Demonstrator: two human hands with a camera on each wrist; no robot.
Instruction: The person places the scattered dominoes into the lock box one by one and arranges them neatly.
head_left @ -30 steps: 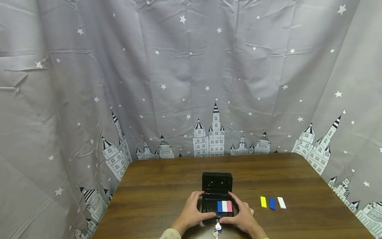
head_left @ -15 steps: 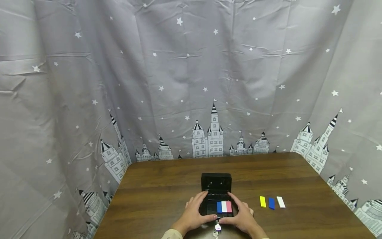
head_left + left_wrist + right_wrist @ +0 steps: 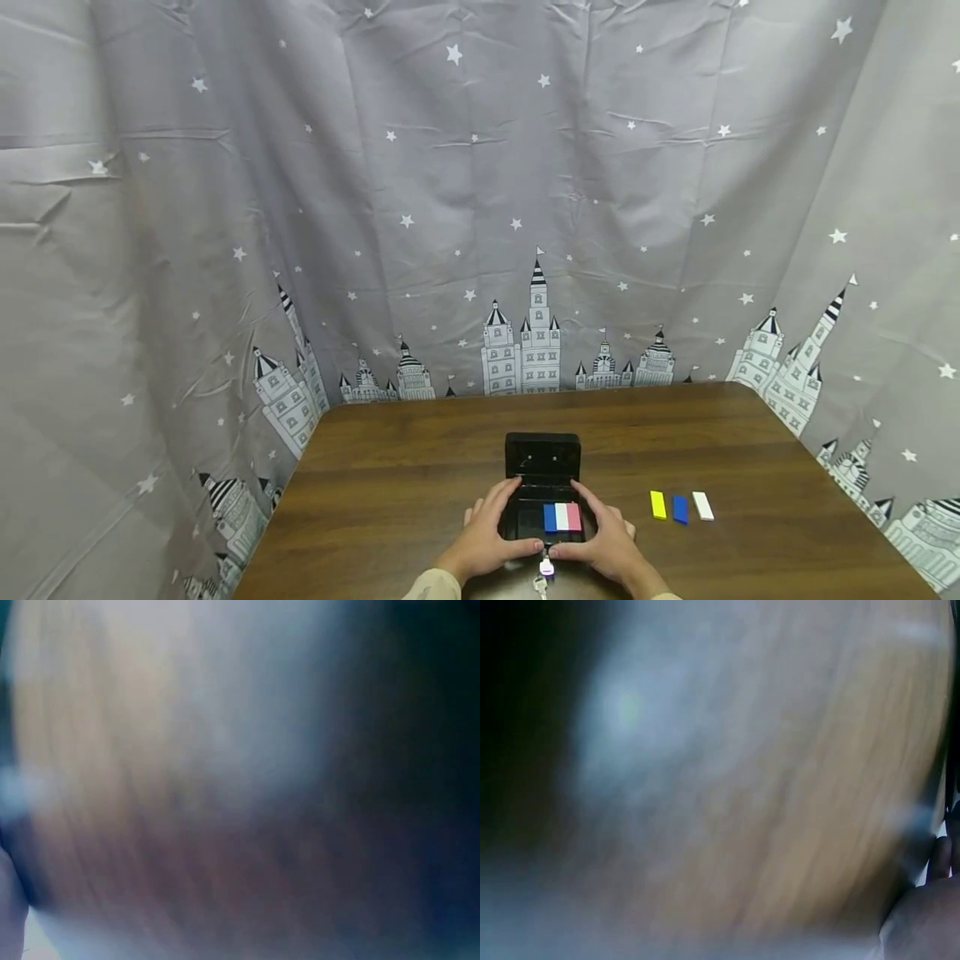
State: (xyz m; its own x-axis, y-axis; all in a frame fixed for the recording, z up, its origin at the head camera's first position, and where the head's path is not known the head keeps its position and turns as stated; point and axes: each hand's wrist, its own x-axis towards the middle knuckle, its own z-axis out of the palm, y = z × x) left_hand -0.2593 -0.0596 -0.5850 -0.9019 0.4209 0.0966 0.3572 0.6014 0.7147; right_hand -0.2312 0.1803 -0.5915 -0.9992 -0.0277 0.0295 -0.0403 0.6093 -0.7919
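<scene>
A small black lockbox [image 3: 532, 522] stands on the table in the head view, its lid [image 3: 543, 454] raised at the back. Blue, white and pink blocks [image 3: 562, 517] lie side by side at the right of its inside. My left hand [image 3: 483, 537] holds the box's left side, fingertips near the hinge and thumb at the front edge. The right side is held by my right hand [image 3: 606, 546] in the same way. Between the thumbs, keys [image 3: 546, 567] hang at the front. Both wrist views are mostly blurred wood; part of the right hand [image 3: 926, 922] shows at its view's lower right corner.
On the brown wooden table [image 3: 405, 467], a yellow block [image 3: 657, 505], a blue block [image 3: 680, 509] and a white block [image 3: 702, 506] lie in a row right of the box. A grey curtain [image 3: 420, 183] with stars and castles surrounds the table's back and sides.
My left hand's fingertips have moved slightly right, onto the box near the hinge. My right hand keeps its hold. The whole head view has shifted a little.
</scene>
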